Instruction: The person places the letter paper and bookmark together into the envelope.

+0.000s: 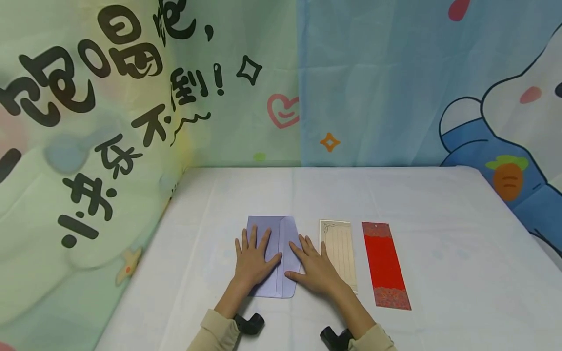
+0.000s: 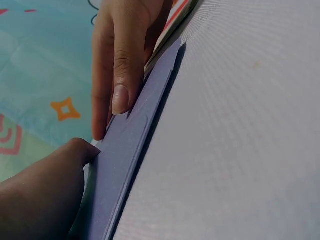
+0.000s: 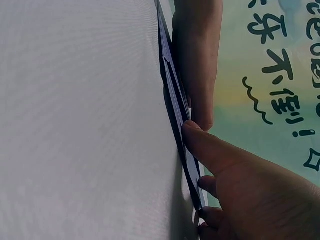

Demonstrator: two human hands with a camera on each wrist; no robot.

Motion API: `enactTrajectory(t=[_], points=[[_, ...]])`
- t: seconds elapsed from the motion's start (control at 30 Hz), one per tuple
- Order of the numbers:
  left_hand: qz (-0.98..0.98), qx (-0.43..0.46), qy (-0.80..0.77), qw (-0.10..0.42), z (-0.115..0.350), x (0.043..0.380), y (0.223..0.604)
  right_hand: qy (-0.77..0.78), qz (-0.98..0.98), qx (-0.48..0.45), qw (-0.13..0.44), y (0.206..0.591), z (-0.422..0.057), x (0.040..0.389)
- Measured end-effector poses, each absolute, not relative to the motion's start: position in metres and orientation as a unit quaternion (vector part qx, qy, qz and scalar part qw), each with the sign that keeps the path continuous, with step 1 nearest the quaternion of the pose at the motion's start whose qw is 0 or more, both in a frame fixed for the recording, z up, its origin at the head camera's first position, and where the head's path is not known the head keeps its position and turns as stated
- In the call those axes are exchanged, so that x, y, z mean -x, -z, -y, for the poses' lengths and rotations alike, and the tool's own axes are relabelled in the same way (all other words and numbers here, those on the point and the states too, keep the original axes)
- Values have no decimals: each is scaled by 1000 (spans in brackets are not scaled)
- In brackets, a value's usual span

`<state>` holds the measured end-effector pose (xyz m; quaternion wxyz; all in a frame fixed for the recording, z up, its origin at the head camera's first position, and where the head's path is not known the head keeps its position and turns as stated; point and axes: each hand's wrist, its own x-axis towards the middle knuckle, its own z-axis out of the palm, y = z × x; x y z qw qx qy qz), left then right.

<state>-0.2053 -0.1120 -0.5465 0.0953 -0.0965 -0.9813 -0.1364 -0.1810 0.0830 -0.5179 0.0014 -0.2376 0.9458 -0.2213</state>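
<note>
A lavender envelope (image 1: 274,229) lies upright-lengthwise on the white table, a long folded flap running down its right side. My left hand (image 1: 254,263) rests on its left half with fingers spread and the thumb pointing inward. On the flap side, my right hand (image 1: 318,270) touches the envelope with its thumb and fingertips, its fingers fairly straight. Both thumbs come close to the flap's fold. In the left wrist view the envelope (image 2: 117,165) shows a thin layered edge. Seen low from the right wrist, the right thumb (image 3: 195,142) presses at that edge.
Just right of the right hand lies a cream sheet (image 1: 338,243) with vertical lines and a corner ornament, partly covered by that hand. Further right is a red strip (image 1: 386,263) with patterned ends. Printed cloth (image 1: 369,97) hangs behind and left of the table.
</note>
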Motion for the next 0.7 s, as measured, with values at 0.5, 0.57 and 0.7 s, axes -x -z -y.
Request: enactTrajectory(t=[0.5,0.57,0.7], points=[[967,81,217,104,116,207,540,386,-903,186,-33,510,-68,187],[962,81,235,110,116,207,540,427,-889,162,-39,509,-65,188],[955,84,259,119,116,206,540,506,-852,135,14,511,-63,188]])
